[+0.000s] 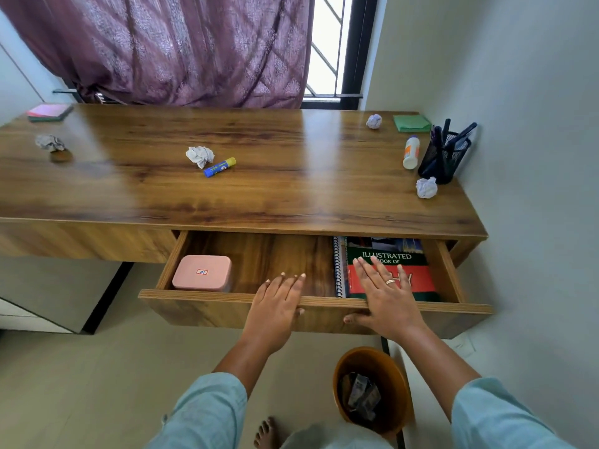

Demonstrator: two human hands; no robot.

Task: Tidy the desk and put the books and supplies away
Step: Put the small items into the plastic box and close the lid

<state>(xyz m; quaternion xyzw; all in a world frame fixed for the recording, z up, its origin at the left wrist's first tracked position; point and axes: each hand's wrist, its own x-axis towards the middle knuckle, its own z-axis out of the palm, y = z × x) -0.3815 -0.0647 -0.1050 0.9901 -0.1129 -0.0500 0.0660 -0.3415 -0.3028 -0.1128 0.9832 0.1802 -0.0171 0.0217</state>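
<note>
**Figure: Count by kind, one desk [291, 196] with one open drawer [210, 296].**
On the desk: four crumpled paper balls [50, 143] [200, 156] [373, 121] [426, 187], two sticky-note pads [49, 111] [411, 123], one glue stick [219, 167], one glue bottle [411, 152], one mesh pen holder [444, 160]. In the drawer: one pink box [201, 272], one spiral notebook [338, 267], one illustrated book [418, 257]. On the floor: one waste bin [397, 390].

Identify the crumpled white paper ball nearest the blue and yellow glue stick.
The crumpled white paper ball just left of the glue stick; the other three lie far from it.
</note>
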